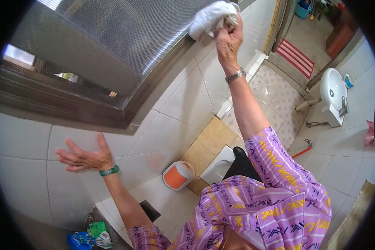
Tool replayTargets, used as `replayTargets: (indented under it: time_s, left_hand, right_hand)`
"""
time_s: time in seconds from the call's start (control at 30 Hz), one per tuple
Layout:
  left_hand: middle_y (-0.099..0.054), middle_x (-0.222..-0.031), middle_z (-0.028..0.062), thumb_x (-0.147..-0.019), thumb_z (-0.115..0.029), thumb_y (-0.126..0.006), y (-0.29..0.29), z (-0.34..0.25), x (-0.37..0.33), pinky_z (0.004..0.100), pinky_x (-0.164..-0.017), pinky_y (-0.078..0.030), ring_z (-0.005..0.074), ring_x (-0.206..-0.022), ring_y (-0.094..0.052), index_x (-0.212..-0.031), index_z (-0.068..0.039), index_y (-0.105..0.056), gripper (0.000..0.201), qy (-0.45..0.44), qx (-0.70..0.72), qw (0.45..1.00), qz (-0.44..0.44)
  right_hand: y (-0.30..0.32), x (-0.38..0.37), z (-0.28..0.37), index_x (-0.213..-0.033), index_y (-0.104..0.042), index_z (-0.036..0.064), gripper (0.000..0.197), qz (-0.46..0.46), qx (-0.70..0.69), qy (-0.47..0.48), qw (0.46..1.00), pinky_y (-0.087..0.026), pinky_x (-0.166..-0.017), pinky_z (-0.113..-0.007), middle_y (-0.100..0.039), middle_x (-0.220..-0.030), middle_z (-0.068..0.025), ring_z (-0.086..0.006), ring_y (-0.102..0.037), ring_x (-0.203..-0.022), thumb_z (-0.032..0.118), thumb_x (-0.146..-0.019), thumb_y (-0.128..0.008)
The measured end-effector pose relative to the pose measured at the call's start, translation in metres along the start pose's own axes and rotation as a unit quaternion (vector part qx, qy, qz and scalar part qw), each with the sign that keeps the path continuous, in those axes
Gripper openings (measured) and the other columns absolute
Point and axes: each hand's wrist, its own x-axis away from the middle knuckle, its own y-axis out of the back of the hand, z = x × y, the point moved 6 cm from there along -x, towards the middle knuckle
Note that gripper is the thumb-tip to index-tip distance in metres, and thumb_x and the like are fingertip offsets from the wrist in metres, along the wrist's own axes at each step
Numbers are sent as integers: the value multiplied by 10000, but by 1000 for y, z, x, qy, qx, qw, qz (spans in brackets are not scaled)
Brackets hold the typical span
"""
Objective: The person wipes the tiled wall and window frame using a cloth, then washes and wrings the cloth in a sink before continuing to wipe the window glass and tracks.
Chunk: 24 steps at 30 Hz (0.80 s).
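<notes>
My right hand (230, 43) is raised high, its fingers closed round a bunched white cloth (211, 23). That cloth lies against the dark metal frame (162, 68) of a mesh-screened window (108, 46), near the frame's upper right part. A metal watch circles my right wrist. Lower on the left, my left hand (85, 156) is spread with fingers apart against the white wall tiles (18, 135), just below the window's bottom corner. It holds nothing. A green bangle (108, 171) sits on that wrist.
Below stands an orange and white bin (177, 177) beside a tiled step (214, 135). A white washbasin (333, 87) is fixed to the right wall. Past the doorway lies a red-striped mat (296, 58). Blue and green plastic packages (89, 237) lie at lower left.
</notes>
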Motion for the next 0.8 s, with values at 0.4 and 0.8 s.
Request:
replayTargets:
  time_s: [0.4, 0.8]
  left_hand:
    - [-90, -1532, 210, -617, -831, -578, -14, -70, -36, 712, -945, -173, 480, -1366, -132, -1322, -188, -481, 959, 160, 33, 985, -60]
    - [-58, -1527, 240, -584, -868, -549, -12, -64, -22, 747, -961, -91, 504, -1374, -106, -1336, -184, -471, 1020, 174, 64, 981, -60]
  right_hand:
    - [-138, 80, 155, -1158, -590, 165, 423, 326, 15, 395, 859, -376, -1011, -485, -475, -1349, -154, -367, -431, -1260, 140, -743, -670]
    - [-66, -166, 100, -1236, -472, 2, 405, 121, 54, 74, 988, -479, -735, -340, -607, -948, -133, -226, -589, -835, 67, -836, -468]
